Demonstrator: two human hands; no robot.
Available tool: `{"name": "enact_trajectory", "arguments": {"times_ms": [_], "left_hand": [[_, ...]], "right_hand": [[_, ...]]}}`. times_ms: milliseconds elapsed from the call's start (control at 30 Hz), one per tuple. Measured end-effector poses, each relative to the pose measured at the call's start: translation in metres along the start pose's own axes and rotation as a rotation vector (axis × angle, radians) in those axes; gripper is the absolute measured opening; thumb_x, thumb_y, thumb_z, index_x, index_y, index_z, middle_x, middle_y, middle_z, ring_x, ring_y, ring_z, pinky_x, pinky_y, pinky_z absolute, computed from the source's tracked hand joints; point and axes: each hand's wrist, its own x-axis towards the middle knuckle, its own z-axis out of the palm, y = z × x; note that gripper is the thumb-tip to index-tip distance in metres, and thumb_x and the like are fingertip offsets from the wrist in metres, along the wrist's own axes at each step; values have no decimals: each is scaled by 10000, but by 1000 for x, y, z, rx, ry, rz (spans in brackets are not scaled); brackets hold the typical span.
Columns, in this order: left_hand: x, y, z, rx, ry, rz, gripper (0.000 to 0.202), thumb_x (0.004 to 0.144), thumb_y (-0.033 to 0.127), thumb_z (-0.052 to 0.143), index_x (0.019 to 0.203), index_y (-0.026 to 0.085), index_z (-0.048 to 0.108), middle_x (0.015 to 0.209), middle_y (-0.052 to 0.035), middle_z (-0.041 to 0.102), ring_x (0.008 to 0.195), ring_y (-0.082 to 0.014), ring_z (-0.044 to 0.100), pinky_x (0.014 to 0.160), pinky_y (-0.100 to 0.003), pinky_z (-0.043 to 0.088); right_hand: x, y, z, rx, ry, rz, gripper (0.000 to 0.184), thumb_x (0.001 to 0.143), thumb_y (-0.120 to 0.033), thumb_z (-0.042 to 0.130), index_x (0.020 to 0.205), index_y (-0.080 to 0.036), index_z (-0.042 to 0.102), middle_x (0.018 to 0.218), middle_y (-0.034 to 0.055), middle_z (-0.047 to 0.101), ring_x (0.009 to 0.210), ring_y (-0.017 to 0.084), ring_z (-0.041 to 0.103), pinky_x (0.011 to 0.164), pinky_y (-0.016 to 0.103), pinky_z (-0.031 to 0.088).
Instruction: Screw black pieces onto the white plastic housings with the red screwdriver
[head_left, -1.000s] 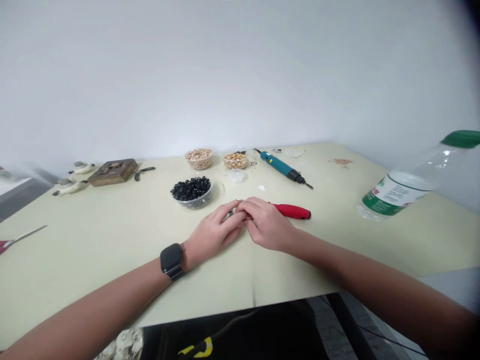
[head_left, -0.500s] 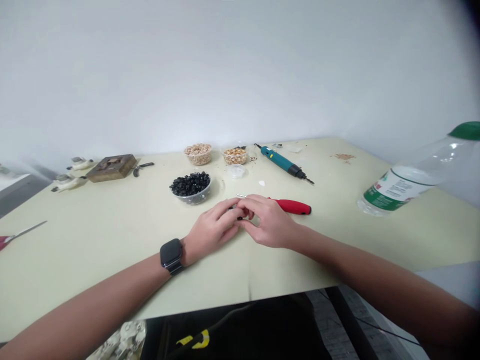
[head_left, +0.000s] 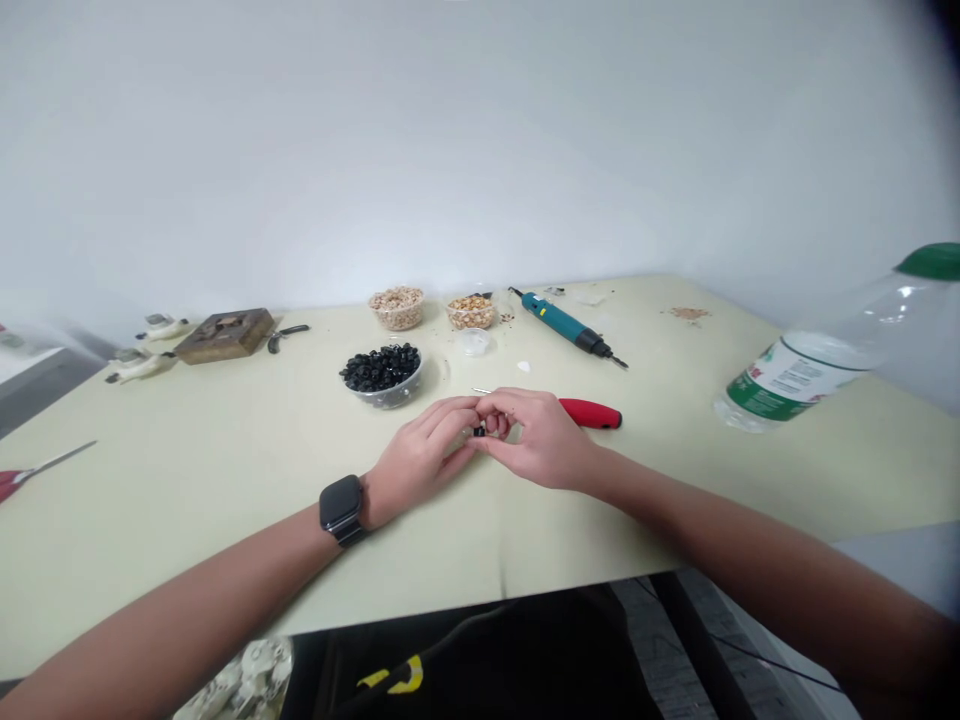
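Observation:
My left hand [head_left: 424, 455], with a black smartwatch [head_left: 341, 508] on its wrist, and my right hand [head_left: 534, 440] meet at the middle of the pale table [head_left: 225, 480]. Their fingertips pinch together around a small black bead [head_left: 478, 431]. A thin metal needle [head_left: 481, 391] pokes out just behind the fingers. A red-handled tool [head_left: 591, 412] lies right behind my right hand. A clear tub of black beads [head_left: 381, 372] stands just beyond my left hand.
Two tubs of tan beads [head_left: 397, 305] [head_left: 471, 310], a small clear lid [head_left: 475, 341] and a teal rotary tool [head_left: 566, 327] lie farther back. A wooden block [head_left: 223, 334] and pliers [head_left: 285, 335] sit far left, scissors [head_left: 37, 470] at the left edge, a plastic bottle [head_left: 832, 355] on the right.
Both hands lifted slightly and turned, so the black bead now shows between the fingertips. The view dipped a little.

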Motion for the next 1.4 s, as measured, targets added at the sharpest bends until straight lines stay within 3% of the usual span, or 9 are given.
{"name": "enact_trajectory", "arguments": {"times_ms": [300,400,500,633,767,900,1067,1267,1400], "left_hand": [[-1,-2,-1,-67,-14,-47,212,1059,210,622,1267,206,582,1280,-154,752,1231,-257,740,1019,-411,640],[-2,-3,-1,-105,10,-75,187,1061,200,611,1245,204,585,1274,-149,753,1209,-247,745,998,-401,641],[-3,-3,-2,-160,63,-169,139,1065,199,589,1204,205,589,1269,-138,754,1149,-224,755,964,-382,643],[-3,-1,-1,-324,180,-362,91,1060,269,633,1106,215,576,1265,-114,741,1119,-194,741,944,-358,647],[-2,1,3,-547,318,-466,179,1044,333,676,1087,219,545,1234,-116,704,1124,-194,713,856,-306,643],[-2,5,7,-624,350,-431,209,1037,355,696,1082,220,542,1227,-106,678,1106,-187,691,855,-295,622],[-3,5,6,-587,315,-421,180,1040,344,690,1085,231,558,1233,-109,657,1188,-218,655,951,-355,600],[-4,-1,8,-489,315,-391,160,1024,329,713,1076,226,602,1057,-62,642,990,-182,633,906,-345,574],[-4,0,8,-529,297,-426,187,1009,337,738,1076,217,611,1044,-61,671,1005,-185,665,933,-351,586]], "right_hand": [[0,-1,1,52,-10,47,206,940,-287,831,924,-212,640,837,-19,626,747,153,574,695,312,478],[0,-2,1,25,5,-8,240,937,-327,857,1002,-218,654,898,4,644,825,184,596,768,340,513],[-1,-2,1,-60,60,-123,258,956,-315,839,1152,-237,690,1106,80,649,1064,263,611,959,441,543],[-3,1,4,-136,84,-93,512,925,-318,870,1387,-293,651,1490,150,483,1440,357,473,1202,595,441],[-3,3,10,-43,37,-42,719,912,-372,890,1529,-314,524,1679,158,321,1597,354,340,1254,591,420],[-2,2,13,31,12,-41,616,975,-280,807,1523,-332,530,1667,130,393,1590,309,388,1224,534,475],[-1,-1,11,34,80,-126,422,948,-146,748,1341,-273,661,1526,143,504,1476,313,528,1166,507,531],[-3,3,10,-22,104,-164,378,961,-129,703,1317,-252,681,1484,152,505,1317,303,629,1059,473,592],[-5,4,9,-67,117,-197,343,1002,-149,658,1327,-257,672,1480,151,506,1299,300,630,1063,487,588]]}}
